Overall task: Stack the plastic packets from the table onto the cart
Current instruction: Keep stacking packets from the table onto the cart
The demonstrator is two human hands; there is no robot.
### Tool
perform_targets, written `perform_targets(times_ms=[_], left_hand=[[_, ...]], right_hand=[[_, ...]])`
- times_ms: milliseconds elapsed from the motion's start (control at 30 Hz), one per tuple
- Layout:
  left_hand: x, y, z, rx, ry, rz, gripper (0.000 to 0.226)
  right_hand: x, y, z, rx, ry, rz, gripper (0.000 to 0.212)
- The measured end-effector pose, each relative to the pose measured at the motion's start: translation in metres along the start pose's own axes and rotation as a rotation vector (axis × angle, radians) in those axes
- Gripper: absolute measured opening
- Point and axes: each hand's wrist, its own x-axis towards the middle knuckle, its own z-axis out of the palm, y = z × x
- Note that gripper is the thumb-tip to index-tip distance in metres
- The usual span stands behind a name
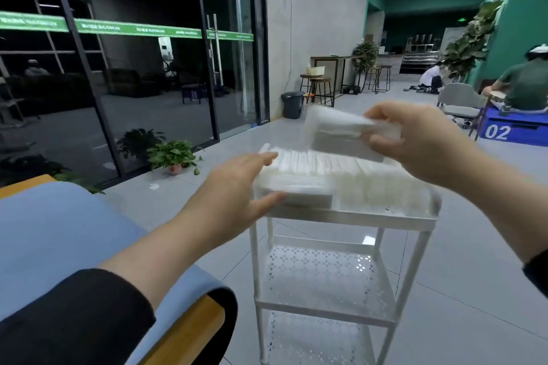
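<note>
Blue-covered wooden table point(59, 234) lies near left. Left hand point(234, 192), fingers straight, touches the stacked clear plastic packets point(299, 184) on the white metal cart's point(355, 216) top shelf; right hand point(415, 139) pinches another blurred clear packet point(335, 130) above them.

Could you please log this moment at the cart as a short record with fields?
left hand: open, fingers against the packets on the cart's left side
right hand: grips a plastic packet held above the stack
cart: white, three perforated shelves
top shelf: rows of packets on cart
lower shelves: no packets visible
table: blue cover, at the person's left
image quality: hands and packets motion-blurred
</note>
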Motion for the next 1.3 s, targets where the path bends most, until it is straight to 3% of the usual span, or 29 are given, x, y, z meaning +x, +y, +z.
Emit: perform_targets(times_ms=[100, 233, 500, 900, 1300], left_hand=[[0.019, -0.011, 0.016, 0.278, -0.118, 0.120, 0.078], [0.032, -0.020, 0.035, 0.355, -0.095, 0.219, 0.071], [0.032, -0.037, 0.057, 0.260, 0.085, 0.326, 0.032], [0.023, -0.042, 0.067, 0.195, 0.202, 0.390, 0.024], [0.019, -0.043, 0.065, 0.191, 0.195, 0.411, 0.028]], right_hand=[[0.020, 0.007, 0.013, -0.056, -0.034, 0.011, 0.014], [0.035, 0.009, 0.039, -0.087, -0.115, 0.002, 0.016], [0.047, 0.011, 0.062, -0.112, -0.176, -0.028, 0.020], [0.048, 0.001, 0.060, -0.035, -0.204, -0.066, 0.009], [0.050, 0.000, 0.064, -0.037, -0.266, -0.050, 0.012]])
